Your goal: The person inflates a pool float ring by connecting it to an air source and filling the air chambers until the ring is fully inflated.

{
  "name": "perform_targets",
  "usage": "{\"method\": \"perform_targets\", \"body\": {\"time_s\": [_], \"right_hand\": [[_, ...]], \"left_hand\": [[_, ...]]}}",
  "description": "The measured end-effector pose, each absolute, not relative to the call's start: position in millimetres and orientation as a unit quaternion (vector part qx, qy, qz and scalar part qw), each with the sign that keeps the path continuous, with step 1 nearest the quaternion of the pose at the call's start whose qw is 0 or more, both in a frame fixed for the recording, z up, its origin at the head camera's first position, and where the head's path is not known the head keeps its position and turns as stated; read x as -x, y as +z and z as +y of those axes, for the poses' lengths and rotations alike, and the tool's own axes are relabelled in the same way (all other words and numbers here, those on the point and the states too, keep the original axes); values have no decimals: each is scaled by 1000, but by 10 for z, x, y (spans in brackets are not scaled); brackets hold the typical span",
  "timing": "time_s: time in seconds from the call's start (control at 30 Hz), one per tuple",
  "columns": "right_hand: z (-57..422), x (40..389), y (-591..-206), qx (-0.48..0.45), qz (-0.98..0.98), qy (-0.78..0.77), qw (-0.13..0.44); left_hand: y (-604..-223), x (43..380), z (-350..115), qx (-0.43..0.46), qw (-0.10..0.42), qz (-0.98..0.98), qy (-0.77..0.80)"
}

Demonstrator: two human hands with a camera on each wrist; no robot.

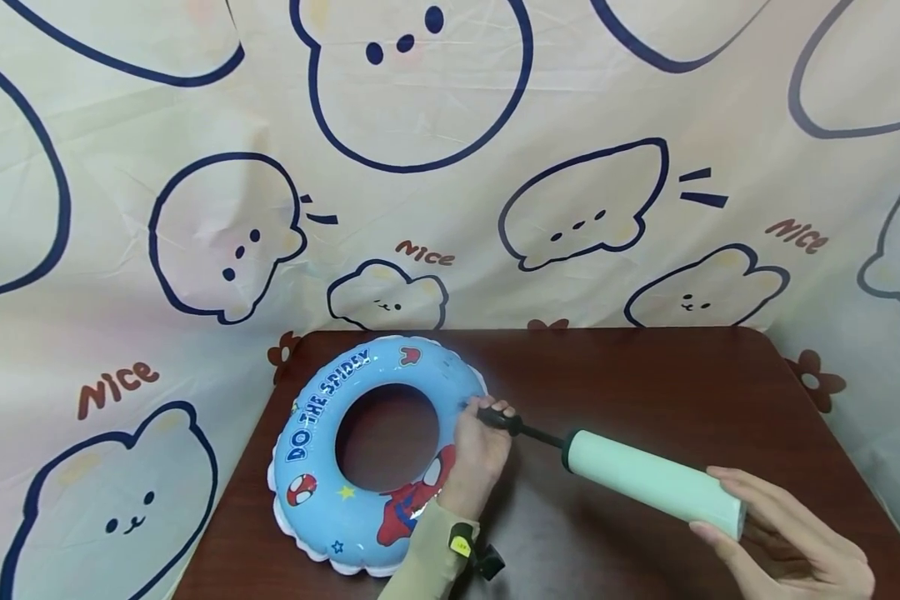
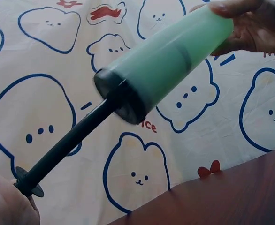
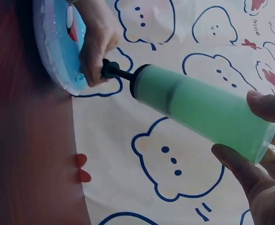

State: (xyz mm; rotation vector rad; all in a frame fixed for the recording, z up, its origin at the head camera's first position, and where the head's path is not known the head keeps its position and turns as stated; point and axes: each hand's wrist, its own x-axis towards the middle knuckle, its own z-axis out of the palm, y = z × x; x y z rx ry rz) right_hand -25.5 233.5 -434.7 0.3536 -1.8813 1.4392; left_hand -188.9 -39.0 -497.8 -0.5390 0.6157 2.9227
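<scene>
A mint-green hand pump (image 1: 652, 479) is held tilted above the table between my two hands. My left hand (image 1: 483, 450) grips its black handle (image 1: 498, 419), in front of the right side of the swim ring. The black rod (image 2: 72, 136) is drawn partly out of the barrel. At the barrel's far end my right hand (image 1: 795, 533) holds it between thumb and fingers, as the right wrist view also shows. The inflated blue swim ring (image 1: 311, 492), with cartoon prints and a scalloped white edge, lies on the left of the table.
The dark brown table (image 1: 607, 367) runs back to a cream curtain (image 1: 480, 217) printed with blue bear outlines, which hangs behind and at both sides. A black strap with a yellow mark (image 1: 461, 546) sits on my left wrist.
</scene>
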Motion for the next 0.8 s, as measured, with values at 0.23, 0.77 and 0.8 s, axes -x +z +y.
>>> {"method": "perform_targets", "body": {"time_s": [0.23,0.77,0.8], "right_hand": [[2537,163,-4188,-113,-794,493,338],[1879,659,-4245,-289,-697,502,422],[1858,696,-4244,-294,-696,498,425]], "left_hand": [[-5025,1946,-476,173,42,189,966],[-5053,1928,-387,157,28,157,975],[-5051,1929,-392,158,29,153,975]]}}
